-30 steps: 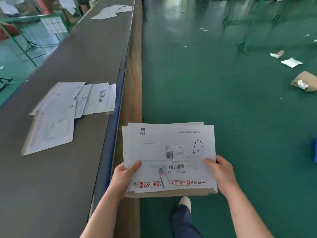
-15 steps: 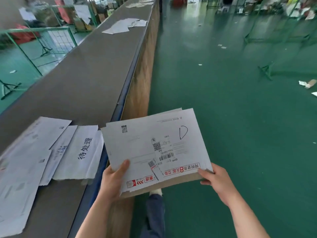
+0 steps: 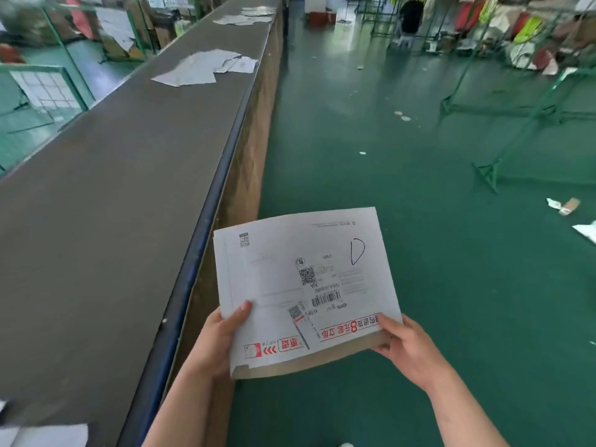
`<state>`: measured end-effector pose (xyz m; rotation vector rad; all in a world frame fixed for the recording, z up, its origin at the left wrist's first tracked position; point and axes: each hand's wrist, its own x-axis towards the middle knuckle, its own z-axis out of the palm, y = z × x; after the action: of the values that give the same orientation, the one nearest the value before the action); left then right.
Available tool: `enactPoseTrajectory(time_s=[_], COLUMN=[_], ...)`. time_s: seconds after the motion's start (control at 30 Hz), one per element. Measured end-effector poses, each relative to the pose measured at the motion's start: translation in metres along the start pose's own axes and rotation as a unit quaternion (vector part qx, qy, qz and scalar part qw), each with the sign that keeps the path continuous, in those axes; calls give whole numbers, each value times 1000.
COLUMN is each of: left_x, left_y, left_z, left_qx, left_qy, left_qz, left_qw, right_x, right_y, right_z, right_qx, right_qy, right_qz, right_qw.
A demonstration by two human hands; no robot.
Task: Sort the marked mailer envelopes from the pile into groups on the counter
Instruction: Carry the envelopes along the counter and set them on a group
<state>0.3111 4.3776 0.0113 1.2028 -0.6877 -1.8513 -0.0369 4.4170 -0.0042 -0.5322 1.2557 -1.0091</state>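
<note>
Green floor (image 3: 419,188): painted, glossy, taking up the right half of the view; small white paper scraps scattered across it.
Torn cardboard piece (image 3: 569,206): brown, lying on the floor at right, touching a white scrap.
Green metal frames (image 3: 503,146): thin tubular stands on the floor at upper right, their feet resting on the paint.
Hanging garments (image 3: 522,27): red, yellow and high-visibility pieces, far right background, blurred.
Person in dark top (image 3: 411,17): standing in the far background among the frames.
Green wire fence panel (image 3: 42,88): upper left, with a white gridded sheet behind it.
Red box (image 3: 319,17): on the floor, far background.
</note>
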Motion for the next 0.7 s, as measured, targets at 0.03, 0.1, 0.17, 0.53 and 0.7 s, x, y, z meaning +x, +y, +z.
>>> enactPoseTrajectory(time_s=[0.03,0.1,0.17,0.53,0.7], left_x=[25,81,141,413,519], left_y=[9,24,37,169,230], left_z=[6,26,48,173,160], left_qx=[11,42,65,75,98], left_qy=[1,18,34,45,142], left_qz=[0,-2,-8,-35,22], left_qw=[1000,999,997,996,985], right_x=[23,72,124,395,526], right_y=[-8,-28,-53,-265,-349], right_z=[-3,-15,-32,-91,-61], right_qx=[12,19,14,10,-54], right_qy=[14,71,126,141,90], right_qz=[-6,-31,-58,-60,-57], right_qw=[1000,997,990,988,993])
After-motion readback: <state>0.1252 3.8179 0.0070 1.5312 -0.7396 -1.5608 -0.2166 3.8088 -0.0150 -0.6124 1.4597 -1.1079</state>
